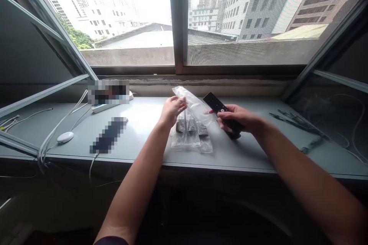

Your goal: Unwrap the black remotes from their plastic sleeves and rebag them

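Note:
My right hand (232, 118) is closed round a black remote control (215, 102), its button end tilted up to the left. A clear plastic bag (192, 101) hangs between both hands, its upper left corner pinched in the fingers of my left hand (173, 110). The bag's other end reaches close to the remote; whether the right fingers touch it I cannot tell. Below, on the desk, lie several clear bags (186, 139) with dark objects (180, 126) inside, partly covered by the raised bag.
The grey desk (143, 122) runs along a window. To the left are a blurred-out flat object (108, 136), a white power strip (112, 104), a round white puck (65, 137) and white cables (47, 141). Dark cables (299, 124) lie at the right. Metal frames slope at both sides.

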Action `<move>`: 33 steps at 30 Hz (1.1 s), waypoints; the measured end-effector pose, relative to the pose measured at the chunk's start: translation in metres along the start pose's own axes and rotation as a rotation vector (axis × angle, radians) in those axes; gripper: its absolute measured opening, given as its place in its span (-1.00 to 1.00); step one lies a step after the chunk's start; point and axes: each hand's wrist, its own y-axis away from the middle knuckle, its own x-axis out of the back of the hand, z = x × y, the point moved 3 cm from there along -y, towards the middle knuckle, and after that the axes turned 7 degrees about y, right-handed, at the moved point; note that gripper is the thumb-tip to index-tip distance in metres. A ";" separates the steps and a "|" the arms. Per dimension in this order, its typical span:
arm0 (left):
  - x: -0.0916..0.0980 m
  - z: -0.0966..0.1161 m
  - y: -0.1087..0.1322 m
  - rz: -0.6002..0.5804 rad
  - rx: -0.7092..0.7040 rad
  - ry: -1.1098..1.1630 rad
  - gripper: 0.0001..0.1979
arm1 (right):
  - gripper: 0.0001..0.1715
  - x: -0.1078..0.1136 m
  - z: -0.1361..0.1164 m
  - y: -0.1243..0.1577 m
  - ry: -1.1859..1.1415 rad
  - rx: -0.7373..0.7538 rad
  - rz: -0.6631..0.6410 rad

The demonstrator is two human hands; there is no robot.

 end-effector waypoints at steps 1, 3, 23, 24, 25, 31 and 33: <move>0.011 0.009 0.001 0.043 -0.042 -0.035 -0.48 | -0.39 0.001 0.000 -0.001 -0.011 -0.003 0.016; 0.039 0.030 0.001 0.086 -0.097 -0.169 -0.45 | -0.47 0.002 0.001 -0.003 -0.056 -0.004 0.074; 0.092 0.072 -0.020 0.055 0.039 -0.720 -0.44 | -0.51 -0.005 0.006 -0.013 -0.250 -0.029 0.186; 0.091 0.073 -0.021 0.064 0.030 -0.676 -0.47 | -0.52 -0.006 0.006 -0.012 -0.249 -0.029 0.188; 0.088 0.072 -0.023 0.069 0.019 -0.649 -0.49 | -0.52 -0.006 0.005 -0.012 -0.247 -0.028 0.190; 0.075 0.039 -0.034 0.063 -0.048 -0.880 -0.48 | -0.53 -0.005 0.006 -0.012 -0.220 -0.016 0.181; 0.073 0.031 -0.035 0.048 -0.106 -0.983 -0.43 | -0.53 -0.005 0.006 -0.012 -0.214 -0.019 0.181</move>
